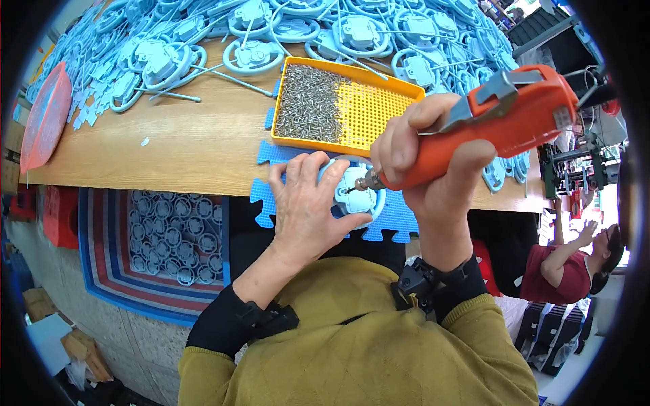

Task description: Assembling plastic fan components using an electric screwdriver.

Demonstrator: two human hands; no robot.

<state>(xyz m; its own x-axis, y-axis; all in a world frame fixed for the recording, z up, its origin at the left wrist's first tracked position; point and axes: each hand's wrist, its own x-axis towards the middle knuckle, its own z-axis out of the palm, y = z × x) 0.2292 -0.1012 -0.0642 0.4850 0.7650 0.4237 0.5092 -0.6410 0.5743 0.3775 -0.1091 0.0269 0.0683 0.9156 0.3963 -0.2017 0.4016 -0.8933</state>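
Note:
A light blue plastic ring-shaped part [362,201] lies on a blue foam mat [271,152] at the table's near edge. My left hand [308,196] grips it from the left, fingers over its far rim and thumb along its near side. In my right hand [423,162] is a red electric screwdriver [501,128] with a metal clip. Its bit points down and left at the middle of the part; whether a screw sits under the tip is too small to tell. Just beyond both hands, a yellow perforated tray [376,108] holds many small silver screws [308,101].
Light blue parts with cords [250,54] are heaped along the table's far side. A pink basket [47,122] stands at the left edge. Below the table, a striped bag [152,287] holds more round parts [176,233]. At right, a person in a dark red shirt [562,274] sits nearby.

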